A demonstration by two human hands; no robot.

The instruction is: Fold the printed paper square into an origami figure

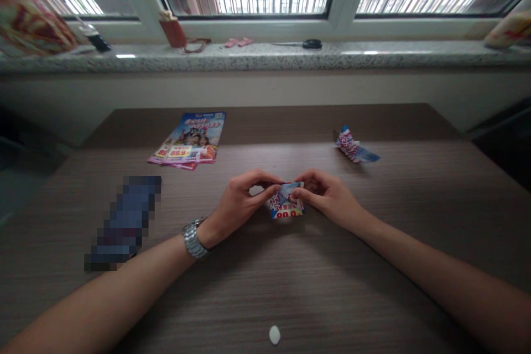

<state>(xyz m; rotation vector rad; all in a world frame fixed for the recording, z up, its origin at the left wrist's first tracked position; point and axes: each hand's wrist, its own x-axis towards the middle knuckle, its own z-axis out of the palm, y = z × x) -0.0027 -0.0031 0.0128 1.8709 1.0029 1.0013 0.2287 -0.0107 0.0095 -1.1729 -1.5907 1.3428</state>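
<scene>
A small folded piece of printed paper, blue at the top with red and yellow print below, is held above the middle of the table. My left hand pinches its upper left edge between thumb and fingers, and a metal watch sits on that wrist. At the upper right edge, my right hand pinches the same paper, with the thumb on its front. The fingertips behind the paper are partly hidden. Beyond my right hand lies a folded paper shape with similar print.
Printed flyers lie at the back left of the wooden table. A pixelated dark blue object is near my left forearm. A small white oval lies at the front. Scissors and a red-brown case rest on the windowsill.
</scene>
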